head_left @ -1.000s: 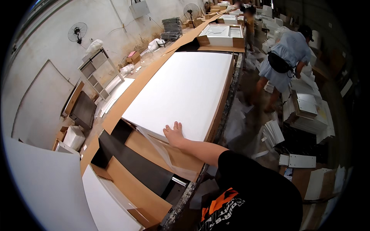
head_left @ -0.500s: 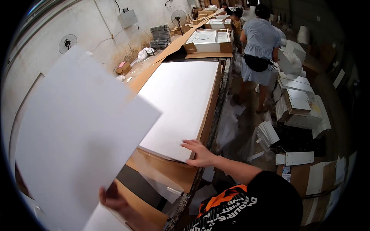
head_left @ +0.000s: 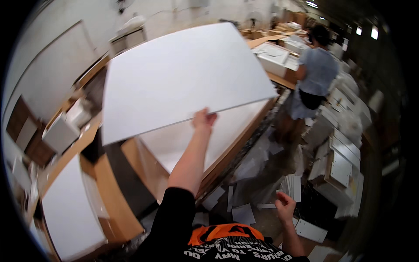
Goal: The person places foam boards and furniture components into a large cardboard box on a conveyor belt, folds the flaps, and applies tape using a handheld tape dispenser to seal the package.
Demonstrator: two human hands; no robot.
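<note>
A large white panel [head_left: 183, 74] hangs tilted over the open carton [head_left: 244, 139] in front of me. My left hand [head_left: 203, 118] grips the middle of its near edge, fingers wrapped over it. White surface [head_left: 214, 131] shows in the carton below that edge; the panel hides the rest. To the right, away from the carton, my right hand [head_left: 286, 206] is raised in the air over the floor. Its fingers are loosely bent and somewhat apart, with nothing visible in them.
At the left, another carton [head_left: 115, 192] holds a white board [head_left: 72, 209]. A co-worker [head_left: 318, 74] stands in the aisle by an open box of white parts [head_left: 273, 59]. White boards [head_left: 340, 161] are stacked at the right; scraps [head_left: 243, 214] litter the floor.
The white panel has swung from the left to over the carton, in my left hand. My right hand has left the carton's corner and moved right. The view has turned left.
</note>
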